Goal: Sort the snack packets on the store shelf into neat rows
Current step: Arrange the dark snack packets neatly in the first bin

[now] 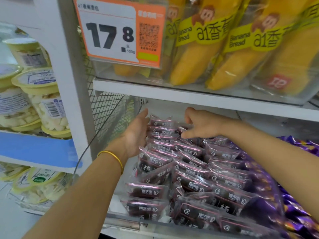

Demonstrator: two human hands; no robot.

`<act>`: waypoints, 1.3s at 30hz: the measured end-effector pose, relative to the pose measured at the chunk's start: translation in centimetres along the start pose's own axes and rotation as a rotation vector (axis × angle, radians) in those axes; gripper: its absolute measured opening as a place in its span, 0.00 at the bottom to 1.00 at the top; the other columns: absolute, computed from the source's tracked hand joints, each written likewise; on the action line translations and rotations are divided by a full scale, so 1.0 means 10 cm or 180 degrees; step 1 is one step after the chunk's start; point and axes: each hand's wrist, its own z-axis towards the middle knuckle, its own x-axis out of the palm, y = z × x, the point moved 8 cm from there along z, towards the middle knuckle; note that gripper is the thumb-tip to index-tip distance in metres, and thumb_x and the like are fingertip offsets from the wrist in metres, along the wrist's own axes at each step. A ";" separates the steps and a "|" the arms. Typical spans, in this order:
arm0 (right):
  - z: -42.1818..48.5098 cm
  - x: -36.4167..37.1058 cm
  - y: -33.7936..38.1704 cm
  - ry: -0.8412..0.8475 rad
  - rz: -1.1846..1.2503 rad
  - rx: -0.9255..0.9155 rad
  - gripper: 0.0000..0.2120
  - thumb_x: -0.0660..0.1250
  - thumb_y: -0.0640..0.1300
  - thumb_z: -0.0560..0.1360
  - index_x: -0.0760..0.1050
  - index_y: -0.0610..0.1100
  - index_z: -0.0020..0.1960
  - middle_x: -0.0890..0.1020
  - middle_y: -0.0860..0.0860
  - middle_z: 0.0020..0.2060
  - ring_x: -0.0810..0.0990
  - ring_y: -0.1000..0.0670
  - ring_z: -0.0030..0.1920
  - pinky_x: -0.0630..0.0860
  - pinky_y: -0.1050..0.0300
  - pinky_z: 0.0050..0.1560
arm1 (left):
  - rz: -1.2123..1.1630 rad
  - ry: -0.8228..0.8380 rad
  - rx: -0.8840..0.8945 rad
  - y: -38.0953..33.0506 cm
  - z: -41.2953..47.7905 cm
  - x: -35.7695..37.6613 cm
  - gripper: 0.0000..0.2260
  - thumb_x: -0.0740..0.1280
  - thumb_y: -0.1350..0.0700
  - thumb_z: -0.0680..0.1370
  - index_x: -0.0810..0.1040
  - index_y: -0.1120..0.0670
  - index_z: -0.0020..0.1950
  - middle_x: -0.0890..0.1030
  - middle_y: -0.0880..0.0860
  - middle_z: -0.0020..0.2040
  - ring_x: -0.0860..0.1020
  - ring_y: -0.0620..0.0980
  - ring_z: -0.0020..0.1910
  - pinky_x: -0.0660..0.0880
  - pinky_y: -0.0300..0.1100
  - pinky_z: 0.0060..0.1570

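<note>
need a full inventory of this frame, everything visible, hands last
snack packets: many, dark with pink trim, lower shelf bin, rows uneven
purple wrappers: many, purple, right of those packets
banana bread packs: several, yellow, upper shelf
price tag: one, orange and white, upper shelf front, reads 17.8
tubs: several, clear with pale yellow lids, left shelving
mesh divider: one, white, left of bin
bracelet: one, gold, left wrist
left hand: flat against packets' left side
right hand: on back packets, grip unclear
</note>
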 end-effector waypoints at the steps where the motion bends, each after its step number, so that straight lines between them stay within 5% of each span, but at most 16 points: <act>1: -0.01 0.04 -0.04 0.0038 0.0017 0.0025 0.20 0.69 0.53 0.72 0.63 0.44 0.53 0.72 0.50 0.47 0.72 0.48 0.47 0.70 0.54 0.44 | -0.0152 0.0118 0.0013 0.02 0.00 0.03 0.29 0.48 0.37 0.79 0.64 0.54 0.72 0.73 0.53 0.51 0.67 0.55 0.54 0.66 0.49 0.50; 4: 0.00 0.05 -0.07 -0.0042 -0.0082 -0.0048 0.13 0.68 0.48 0.73 0.67 0.44 0.51 0.73 0.49 0.45 0.72 0.47 0.45 0.67 0.55 0.41 | -0.0515 0.0270 -0.0039 0.09 -0.06 0.05 0.30 0.48 0.37 0.79 0.60 0.56 0.74 0.72 0.59 0.65 0.72 0.60 0.61 0.72 0.49 0.46; 7: 0.00 -0.08 -0.03 -0.0517 -0.0230 -0.0169 0.05 0.65 0.41 0.74 0.70 0.44 0.49 0.75 0.48 0.48 0.71 0.49 0.43 0.64 0.58 0.36 | -0.0349 -0.0155 -0.0073 0.10 -0.10 -0.08 0.30 0.49 0.38 0.80 0.54 0.53 0.76 0.63 0.60 0.73 0.76 0.52 0.47 0.77 0.44 0.37; 8: 0.00 -0.10 -0.05 -0.0662 -0.0247 -0.0175 0.05 0.64 0.40 0.75 0.71 0.44 0.50 0.76 0.48 0.49 0.71 0.49 0.44 0.66 0.58 0.38 | -0.0199 -0.0282 -0.0102 0.12 -0.09 -0.14 0.29 0.48 0.37 0.79 0.55 0.52 0.76 0.61 0.59 0.74 0.77 0.53 0.51 0.78 0.48 0.45; 10: -0.02 -0.11 -0.10 -0.0962 -0.0407 -0.0191 0.05 0.65 0.41 0.75 0.72 0.45 0.51 0.75 0.48 0.52 0.72 0.48 0.48 0.70 0.56 0.44 | 0.0106 -0.0403 -0.0234 0.19 -0.07 -0.26 0.29 0.48 0.36 0.79 0.57 0.50 0.76 0.60 0.56 0.75 0.67 0.55 0.69 0.62 0.59 0.68; 13: -0.06 -0.10 -0.08 -0.1247 -0.0992 -0.0222 0.13 0.67 0.45 0.74 0.71 0.46 0.57 0.75 0.49 0.55 0.73 0.46 0.54 0.73 0.52 0.51 | 0.0236 -0.0343 -0.0384 0.27 -0.13 -0.27 0.28 0.44 0.36 0.79 0.59 0.48 0.75 0.64 0.54 0.74 0.64 0.52 0.70 0.52 0.59 0.72; 17: -0.02 -0.06 -0.04 -0.0860 -0.0993 -0.0244 0.23 0.70 0.51 0.72 0.67 0.46 0.63 0.76 0.49 0.57 0.71 0.46 0.57 0.69 0.53 0.49 | -0.0156 -0.0232 -0.0460 0.36 -0.14 -0.10 0.29 0.48 0.36 0.79 0.62 0.50 0.74 0.75 0.52 0.50 0.73 0.49 0.48 0.72 0.47 0.46; 20: -0.02 -0.14 -0.07 -0.1083 -0.0677 -0.0218 0.17 0.69 0.47 0.73 0.68 0.48 0.59 0.77 0.49 0.53 0.72 0.48 0.49 0.65 0.56 0.43 | -0.0191 -0.0242 -0.0478 0.38 -0.12 0.05 0.29 0.49 0.35 0.78 0.61 0.50 0.74 0.75 0.54 0.59 0.74 0.52 0.54 0.71 0.49 0.52; 22: -0.03 -0.15 -0.05 -0.1164 -0.0876 -0.0174 0.14 0.68 0.46 0.73 0.69 0.47 0.56 0.77 0.49 0.52 0.73 0.47 0.50 0.65 0.56 0.43 | -0.0031 -0.0280 -0.0496 0.34 -0.21 0.13 0.27 0.48 0.37 0.80 0.61 0.51 0.74 0.74 0.55 0.63 0.76 0.52 0.50 0.71 0.47 0.41; 24: -0.04 -0.13 -0.01 -0.1114 -0.1059 -0.0153 0.13 0.69 0.43 0.73 0.70 0.45 0.55 0.76 0.48 0.53 0.73 0.46 0.52 0.68 0.55 0.45 | 0.0058 -0.0461 -0.0507 0.31 -0.29 0.05 0.29 0.49 0.37 0.79 0.61 0.54 0.74 0.71 0.58 0.67 0.74 0.55 0.57 0.72 0.51 0.51; 27: -0.17 -0.22 0.06 -0.1339 -0.0872 -0.0144 0.12 0.65 0.39 0.74 0.72 0.45 0.57 0.77 0.48 0.54 0.75 0.45 0.52 0.73 0.55 0.48 | 0.0334 -0.0731 -0.0373 0.24 -0.42 -0.25 0.32 0.49 0.36 0.79 0.59 0.56 0.75 0.64 0.59 0.73 0.64 0.56 0.71 0.56 0.55 0.70; 30: -0.41 -0.27 0.21 -0.1492 -0.0352 -0.0302 0.09 0.62 0.46 0.77 0.73 0.45 0.55 0.77 0.48 0.50 0.75 0.46 0.50 0.73 0.54 0.48 | 0.0581 -0.0567 -0.0265 0.22 -0.67 -0.36 0.32 0.47 0.36 0.79 0.56 0.55 0.76 0.60 0.55 0.75 0.60 0.51 0.73 0.54 0.52 0.72; 33: -0.58 -0.03 0.38 -0.0849 -0.0353 -0.0451 0.18 0.62 0.57 0.76 0.73 0.45 0.58 0.75 0.50 0.49 0.74 0.48 0.50 0.73 0.52 0.49 | 0.0798 -0.0318 -0.0254 0.32 -0.95 -0.18 0.30 0.45 0.35 0.78 0.57 0.49 0.76 0.59 0.51 0.76 0.59 0.48 0.74 0.50 0.53 0.72; 35: -0.63 0.12 0.38 -0.0458 -0.0444 -0.0480 0.21 0.65 0.56 0.75 0.70 0.45 0.63 0.74 0.48 0.57 0.73 0.47 0.55 0.73 0.51 0.55 | 0.0687 -0.0191 -0.0281 0.39 -1.04 -0.01 0.26 0.45 0.37 0.79 0.64 0.47 0.72 0.60 0.52 0.75 0.59 0.51 0.74 0.49 0.55 0.71; 38: -0.65 0.11 0.32 -0.0456 -0.0334 -0.0438 0.18 0.68 0.48 0.74 0.70 0.43 0.61 0.72 0.47 0.57 0.73 0.46 0.55 0.71 0.51 0.56 | 0.0537 -0.0225 -0.0163 0.32 -1.04 0.19 0.20 0.46 0.40 0.81 0.76 0.45 0.49 0.73 0.48 0.63 0.64 0.55 0.71 0.52 0.60 0.70; 39: -0.65 0.10 0.31 -0.0512 -0.0342 -0.0417 0.16 0.68 0.47 0.74 0.71 0.43 0.59 0.73 0.47 0.56 0.73 0.46 0.54 0.71 0.51 0.55 | 0.0553 -0.0300 -0.0123 0.31 -1.00 0.19 0.21 0.47 0.40 0.81 0.76 0.47 0.52 0.74 0.49 0.62 0.66 0.56 0.70 0.53 0.60 0.70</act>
